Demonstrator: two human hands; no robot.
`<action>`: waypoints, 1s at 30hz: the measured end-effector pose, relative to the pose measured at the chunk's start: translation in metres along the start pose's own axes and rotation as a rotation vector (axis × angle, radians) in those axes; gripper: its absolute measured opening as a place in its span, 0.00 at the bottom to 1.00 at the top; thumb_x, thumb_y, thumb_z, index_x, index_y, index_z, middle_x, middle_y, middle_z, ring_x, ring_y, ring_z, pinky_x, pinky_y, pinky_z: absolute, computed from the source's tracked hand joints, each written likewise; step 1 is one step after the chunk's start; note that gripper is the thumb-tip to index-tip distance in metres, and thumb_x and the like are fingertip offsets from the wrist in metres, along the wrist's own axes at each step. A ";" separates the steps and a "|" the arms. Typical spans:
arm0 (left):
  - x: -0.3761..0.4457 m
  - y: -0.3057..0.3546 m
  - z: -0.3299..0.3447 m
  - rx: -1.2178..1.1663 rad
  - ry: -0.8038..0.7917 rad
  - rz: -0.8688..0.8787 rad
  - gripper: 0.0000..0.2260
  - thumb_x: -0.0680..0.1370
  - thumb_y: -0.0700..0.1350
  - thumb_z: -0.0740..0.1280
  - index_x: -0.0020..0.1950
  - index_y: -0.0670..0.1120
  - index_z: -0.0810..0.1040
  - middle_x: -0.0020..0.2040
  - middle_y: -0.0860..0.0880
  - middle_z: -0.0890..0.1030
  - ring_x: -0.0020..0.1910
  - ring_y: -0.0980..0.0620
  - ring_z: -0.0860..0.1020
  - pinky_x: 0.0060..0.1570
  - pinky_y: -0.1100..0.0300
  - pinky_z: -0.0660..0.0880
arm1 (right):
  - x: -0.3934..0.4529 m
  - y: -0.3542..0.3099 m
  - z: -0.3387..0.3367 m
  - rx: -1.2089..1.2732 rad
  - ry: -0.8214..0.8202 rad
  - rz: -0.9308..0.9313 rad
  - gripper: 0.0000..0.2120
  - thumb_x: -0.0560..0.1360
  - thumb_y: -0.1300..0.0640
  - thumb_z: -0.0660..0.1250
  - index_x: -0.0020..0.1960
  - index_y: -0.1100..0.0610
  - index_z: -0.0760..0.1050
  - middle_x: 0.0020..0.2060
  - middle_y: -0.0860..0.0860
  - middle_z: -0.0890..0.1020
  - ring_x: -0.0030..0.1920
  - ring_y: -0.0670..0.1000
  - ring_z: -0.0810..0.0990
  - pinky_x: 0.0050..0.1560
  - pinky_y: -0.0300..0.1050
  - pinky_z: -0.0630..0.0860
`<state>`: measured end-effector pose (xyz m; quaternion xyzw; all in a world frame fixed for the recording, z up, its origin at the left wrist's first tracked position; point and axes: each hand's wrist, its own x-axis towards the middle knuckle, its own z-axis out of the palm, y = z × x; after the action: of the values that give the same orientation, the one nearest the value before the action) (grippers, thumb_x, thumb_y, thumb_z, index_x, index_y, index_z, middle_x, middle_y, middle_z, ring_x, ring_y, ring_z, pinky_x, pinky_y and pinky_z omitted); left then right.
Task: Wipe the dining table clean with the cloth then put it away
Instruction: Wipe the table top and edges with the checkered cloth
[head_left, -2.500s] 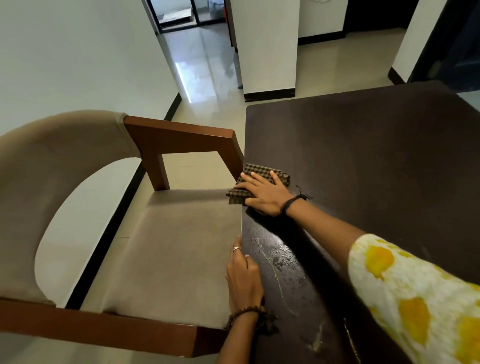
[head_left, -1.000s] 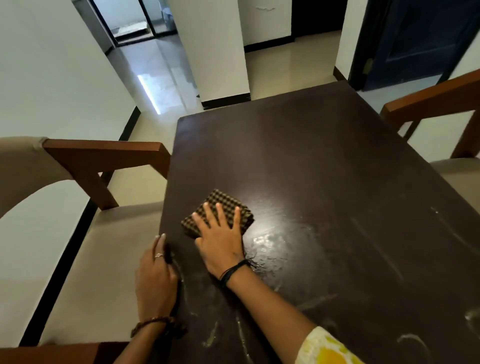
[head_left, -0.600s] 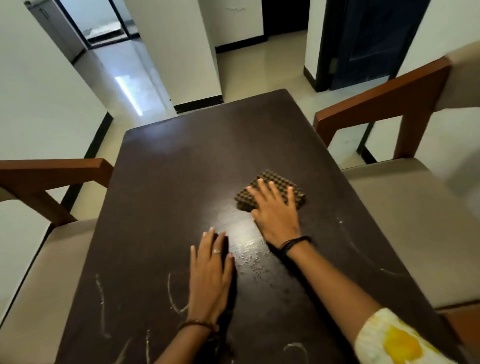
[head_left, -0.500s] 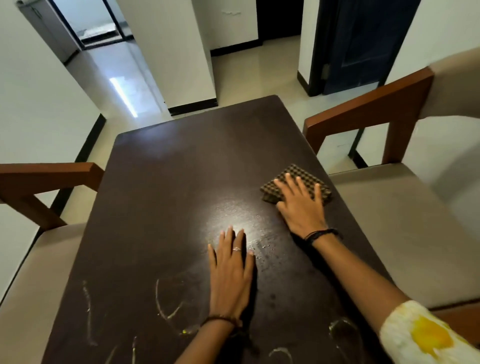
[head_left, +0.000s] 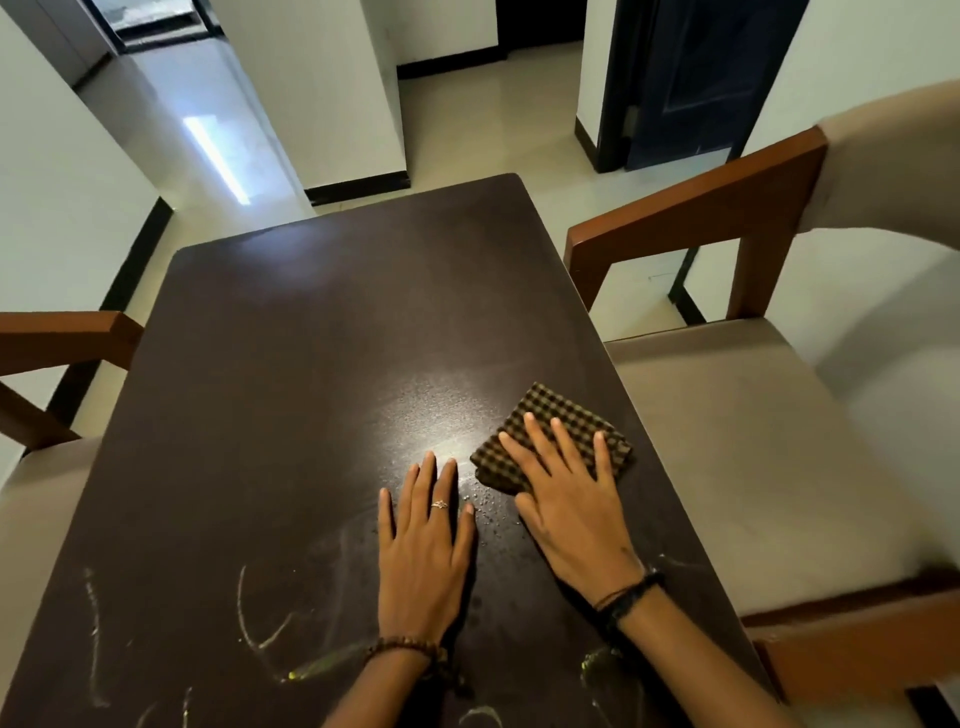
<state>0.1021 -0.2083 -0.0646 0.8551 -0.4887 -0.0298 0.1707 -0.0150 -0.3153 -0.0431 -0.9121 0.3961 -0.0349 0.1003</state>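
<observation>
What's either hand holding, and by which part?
Nothing is gripped. The right hand presses flat, fingers straight, on the near half of the cloth. The left hand rests flat on the table.

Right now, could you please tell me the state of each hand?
Left hand: open, flat on the table.
Right hand: open, straight fingers pressing the cloth.

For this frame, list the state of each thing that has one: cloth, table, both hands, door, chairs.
cloth: folded, flat on table, under right fingers
dining table: smeared and crumbed near the person
right hand: open, pressing cloth
left hand: open, flat on table
blue door: looks shut
right chair: unoccupied, at the table
</observation>
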 end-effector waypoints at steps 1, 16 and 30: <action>0.000 0.000 0.000 0.000 0.003 0.002 0.24 0.79 0.58 0.43 0.73 0.51 0.58 0.73 0.51 0.58 0.72 0.59 0.48 0.70 0.54 0.41 | 0.003 0.005 0.000 0.018 -0.014 0.004 0.26 0.71 0.46 0.50 0.67 0.45 0.69 0.68 0.49 0.73 0.67 0.54 0.73 0.68 0.61 0.54; 0.000 0.003 -0.002 0.010 0.006 -0.001 0.27 0.79 0.60 0.41 0.73 0.50 0.58 0.73 0.50 0.59 0.72 0.58 0.49 0.71 0.53 0.42 | 0.001 0.051 -0.012 0.024 0.015 0.075 0.27 0.75 0.47 0.46 0.74 0.48 0.58 0.74 0.51 0.61 0.74 0.55 0.59 0.73 0.58 0.44; 0.001 0.002 0.000 0.030 0.003 -0.010 0.24 0.78 0.55 0.47 0.72 0.49 0.61 0.73 0.48 0.62 0.72 0.54 0.53 0.71 0.49 0.46 | 0.018 0.053 -0.020 0.059 -0.060 0.140 0.32 0.72 0.38 0.39 0.75 0.45 0.50 0.77 0.50 0.48 0.76 0.53 0.45 0.72 0.59 0.37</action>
<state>0.1003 -0.2099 -0.0640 0.8600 -0.4846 -0.0222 0.1582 -0.0440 -0.3669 -0.0355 -0.8795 0.4543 -0.0121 0.1411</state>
